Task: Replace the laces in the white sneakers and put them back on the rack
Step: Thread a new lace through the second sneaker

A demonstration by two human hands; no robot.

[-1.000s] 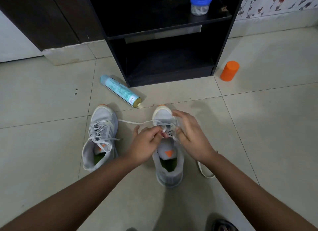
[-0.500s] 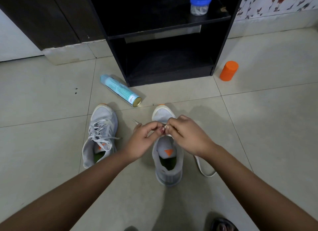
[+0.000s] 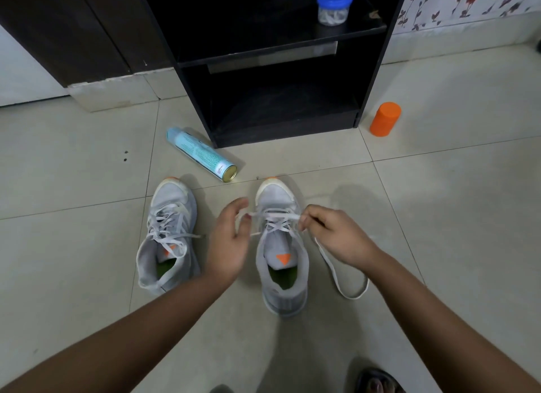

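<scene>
1. The right sneaker [image 3: 281, 246] stands on the tiled floor [image 3: 445, 217] in front of the black rack [image 3: 373, 71], with its toe towards the rack.
2. The right hand [image 3: 330, 234] pinches the white lace [image 3: 273, 215] between thumb and finger at the right edge of this sneaker.
3. The left hand [image 3: 228, 243] is at the left edge. Its fingers are curved and seem to pinch the other end of the lace, which runs across the shoe between both hands.
4. A long part of the lace lies in a loop on the floor, just right of the sneaker.
5. The left sneaker [image 3: 168, 237] stands beside it, apart, with its lace loose.
6. A spray can [image 3: 202, 154] lies on its side between the sneakers and the left corner of the rack.
7. An orange container [image 3: 385, 119] stands upright to the right of the rack.
8. A jar [image 3: 334, 5] with a blue lid stands on the upper shelf.
9. A sandal [image 3: 377, 382] shows at the bottom edge.
</scene>
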